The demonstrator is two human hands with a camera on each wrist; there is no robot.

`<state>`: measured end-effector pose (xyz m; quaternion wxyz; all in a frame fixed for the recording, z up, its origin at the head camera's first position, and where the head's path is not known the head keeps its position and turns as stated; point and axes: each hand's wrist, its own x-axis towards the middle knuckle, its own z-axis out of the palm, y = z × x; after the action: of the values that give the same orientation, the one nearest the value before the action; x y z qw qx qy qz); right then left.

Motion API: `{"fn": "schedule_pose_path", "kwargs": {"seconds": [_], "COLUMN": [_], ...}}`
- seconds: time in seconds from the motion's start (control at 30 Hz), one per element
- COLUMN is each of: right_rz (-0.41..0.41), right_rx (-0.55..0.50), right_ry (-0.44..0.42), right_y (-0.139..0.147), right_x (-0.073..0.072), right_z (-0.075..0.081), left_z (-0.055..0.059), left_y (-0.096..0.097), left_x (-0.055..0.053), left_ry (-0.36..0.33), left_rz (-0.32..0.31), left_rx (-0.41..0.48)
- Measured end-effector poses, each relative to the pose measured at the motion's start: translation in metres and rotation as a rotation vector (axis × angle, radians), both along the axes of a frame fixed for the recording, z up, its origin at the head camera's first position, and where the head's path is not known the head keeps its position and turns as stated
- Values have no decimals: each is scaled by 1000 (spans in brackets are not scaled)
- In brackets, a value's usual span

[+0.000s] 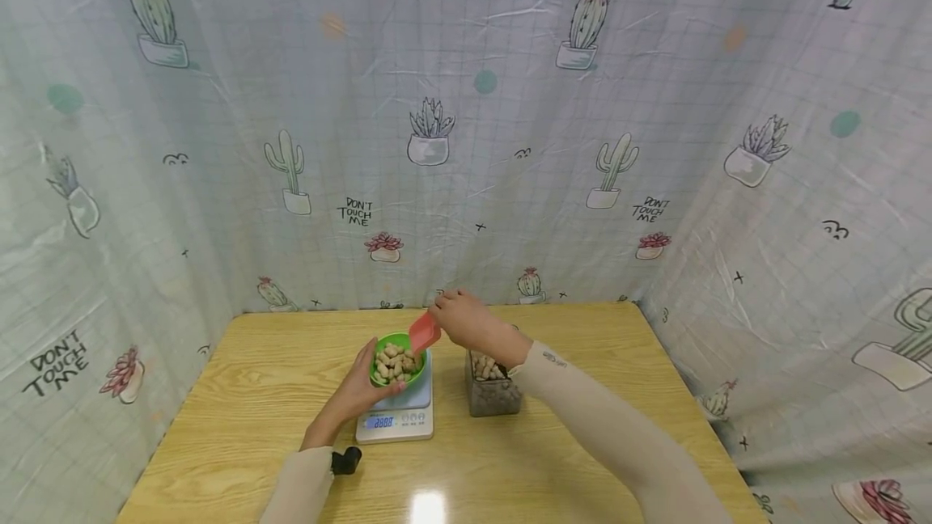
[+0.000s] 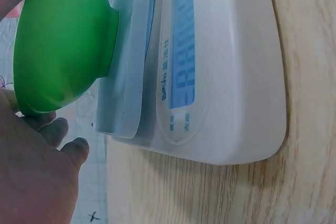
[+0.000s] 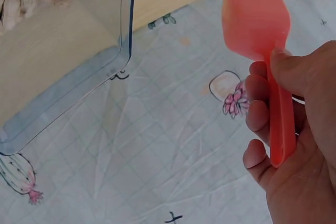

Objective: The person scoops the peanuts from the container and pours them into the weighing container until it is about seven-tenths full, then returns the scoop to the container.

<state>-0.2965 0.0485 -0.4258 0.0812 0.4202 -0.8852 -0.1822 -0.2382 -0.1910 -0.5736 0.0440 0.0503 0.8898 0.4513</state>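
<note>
My left hand (image 1: 357, 385) grips the green bowl (image 2: 63, 40) at its side, with the thumb on the near rim and fingers on the far side. Unshelled peanuts (image 1: 396, 363) fill the bowl. Its foot meets the platform of a white kitchen scale (image 1: 415, 428); the lit display's digits are hard to read. In my right hand (image 1: 466, 320), the fingers and thumb hold a red scoop (image 3: 255, 14) by its handle. The scoop's head tilts down over the bowl's right rim. Whether peanuts are in the scoop I cannot tell.
A clear plastic container (image 1: 495, 400) with more peanuts (image 1: 486, 366) stands right of the scale, partly under my right forearm. Both sit on a wooden table (image 1: 262, 395). A cactus-print curtain (image 1: 466, 225) hangs behind and at both sides. My left wrist bears a black device (image 1: 346, 461).
</note>
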Motion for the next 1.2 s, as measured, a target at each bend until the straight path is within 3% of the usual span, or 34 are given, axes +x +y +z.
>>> {"fn": "schedule_pose_path", "kwargs": {"seconds": [0.13,0.33,0.6,0.8,1.0,1.2], "right_rz": [7,36,7,0,8,2], "right_rx": [-82,-168,-313,-478,-613,-666], "right_ry": [-20,-5,-93,-138,-94,-73], "right_y": [7,16,27,42,61,75], "right_x": [-1,-1,6,9,8,12], "right_z": [1,-3,-3,-5,-7,-3], "left_z": [4,19,34,40,48,56], "left_y": [1,3,6,11,19,29], "left_x": [1,4,9,10,10,10], "left_ry": [22,65,103,132,173,182], "left_rz": [16,37,29,24,-9,-27], "left_rx": [-18,-20,-34,-11,36,42]}}
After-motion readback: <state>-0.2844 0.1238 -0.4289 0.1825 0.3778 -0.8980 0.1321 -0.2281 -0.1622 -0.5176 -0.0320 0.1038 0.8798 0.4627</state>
